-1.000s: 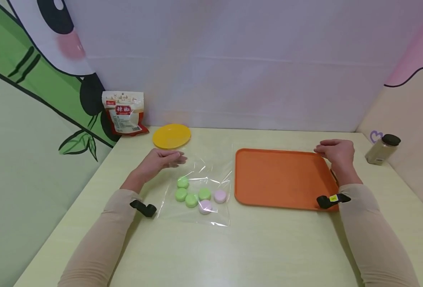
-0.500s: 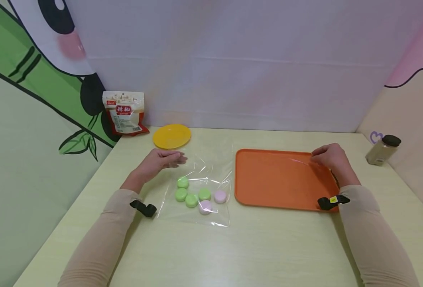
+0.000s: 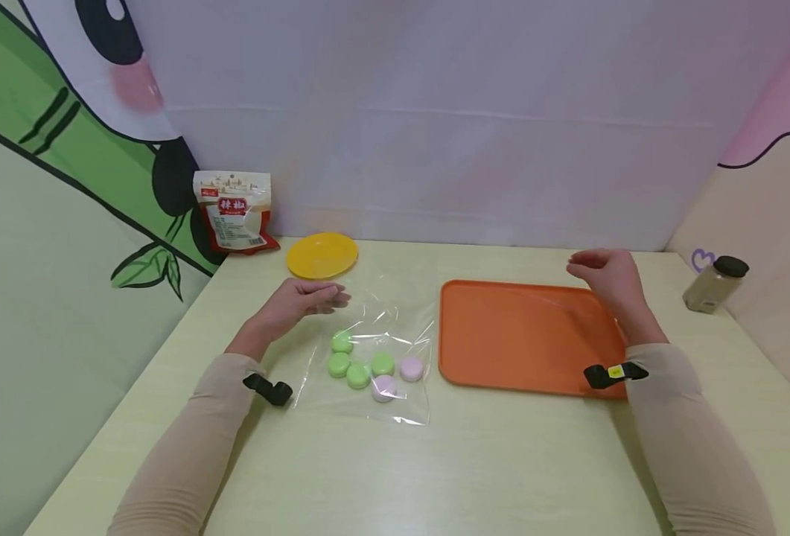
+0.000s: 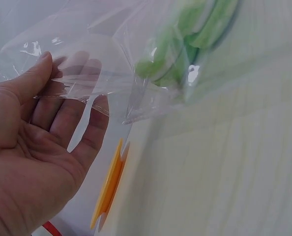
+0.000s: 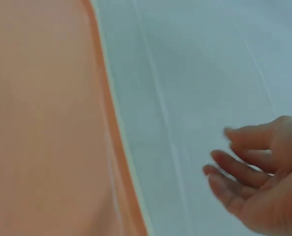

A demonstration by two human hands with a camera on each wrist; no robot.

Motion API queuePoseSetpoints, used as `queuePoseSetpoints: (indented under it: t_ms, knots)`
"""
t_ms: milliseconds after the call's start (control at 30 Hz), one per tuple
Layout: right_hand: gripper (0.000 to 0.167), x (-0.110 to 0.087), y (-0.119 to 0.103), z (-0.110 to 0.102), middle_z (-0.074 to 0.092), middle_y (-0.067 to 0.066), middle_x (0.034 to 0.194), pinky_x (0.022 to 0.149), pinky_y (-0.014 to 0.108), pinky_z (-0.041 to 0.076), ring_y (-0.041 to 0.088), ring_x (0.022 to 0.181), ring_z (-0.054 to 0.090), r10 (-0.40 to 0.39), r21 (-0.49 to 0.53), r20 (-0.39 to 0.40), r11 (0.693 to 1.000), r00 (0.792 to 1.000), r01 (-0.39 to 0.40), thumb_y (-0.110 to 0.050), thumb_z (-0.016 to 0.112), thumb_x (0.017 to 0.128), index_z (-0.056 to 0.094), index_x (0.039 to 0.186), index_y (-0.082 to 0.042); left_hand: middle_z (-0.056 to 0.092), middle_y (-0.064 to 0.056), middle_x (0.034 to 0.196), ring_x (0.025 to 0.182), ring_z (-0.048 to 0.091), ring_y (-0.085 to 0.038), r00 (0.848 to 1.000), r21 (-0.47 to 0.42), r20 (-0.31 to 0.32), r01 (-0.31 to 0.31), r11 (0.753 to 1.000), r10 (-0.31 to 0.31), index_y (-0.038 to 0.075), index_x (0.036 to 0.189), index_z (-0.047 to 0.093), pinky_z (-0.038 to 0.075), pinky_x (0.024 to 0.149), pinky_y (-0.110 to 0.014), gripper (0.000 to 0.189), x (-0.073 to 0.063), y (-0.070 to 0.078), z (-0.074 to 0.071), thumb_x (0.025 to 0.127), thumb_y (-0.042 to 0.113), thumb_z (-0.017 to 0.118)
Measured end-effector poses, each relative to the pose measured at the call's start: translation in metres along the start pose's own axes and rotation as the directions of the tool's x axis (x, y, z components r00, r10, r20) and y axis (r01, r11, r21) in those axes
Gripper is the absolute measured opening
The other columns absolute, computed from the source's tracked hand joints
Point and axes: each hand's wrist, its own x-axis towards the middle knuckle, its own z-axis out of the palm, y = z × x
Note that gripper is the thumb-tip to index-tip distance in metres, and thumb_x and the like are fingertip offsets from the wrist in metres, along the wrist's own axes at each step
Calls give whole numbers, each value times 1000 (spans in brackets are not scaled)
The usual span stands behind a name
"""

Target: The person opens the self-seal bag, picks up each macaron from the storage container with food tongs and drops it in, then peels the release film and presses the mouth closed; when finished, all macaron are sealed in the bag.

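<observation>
My left hand (image 3: 301, 299) holds the mouth edge of a clear plastic bag (image 4: 111, 44) between thumb and fingers; the film runs across the fingers in the left wrist view. Inside the bag, which lies on the table, are several round green macarons (image 3: 358, 375) and two pale purple ones (image 3: 384, 387). My right hand (image 3: 610, 281) hovers over the far right corner of an orange tray (image 3: 522, 339). Its fingers are loosely bent, and nothing shows between them in the right wrist view. A faint shiny line lies on the tray near that corner.
A yellow plate (image 3: 322, 255) sits behind the left hand. Beside it, a red and white food packet (image 3: 235, 212) stands against the wall. A jar with a black lid (image 3: 715, 284) is at the far right of the pale table (image 3: 395, 476).
My right hand dips over the tray's far right corner, then rises and shifts slightly left, with a faint shiny line now on the tray. The left hand and bag stay in place.
</observation>
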Motion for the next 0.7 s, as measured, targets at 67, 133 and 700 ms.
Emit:
queuePoseSetpoints:
  t_ms: [67, 133, 700]
  knots:
    - [51, -1, -14, 9, 59, 18, 134, 103, 38, 48, 27, 119, 57, -49, 201, -14, 978, 999, 50, -32, 66, 98, 57, 139, -2, 72, -11, 119, 114, 66, -29, 1000, -6, -4, 1, 1000, -1, -8, 136, 55, 54, 94, -35, 53, 0, 0, 0, 101, 31, 61]
    - [58, -2, -30, 21, 56, 16, 140, 103, 32, 48, 20, 121, 58, -81, 441, 0, 895, 997, 73, -28, 69, 95, 51, 145, -5, 72, -10, 118, 113, 67, -28, 1000, -8, -4, -4, 1000, 4, -9, 136, 55, 55, 94, -35, 53, 0, -1, 0, 101, 31, 61]
    - [64, -8, -87, 146, 43, 22, 152, 112, 47, 36, 33, 133, 51, -76, 602, 467, 757, 881, -254, -7, 64, 98, 33, 153, 4, 73, -10, 115, 109, 69, -23, 999, -83, 9, -33, 996, 34, -13, 137, 50, 55, 94, -37, 51, 2, -1, 5, 103, 24, 58]
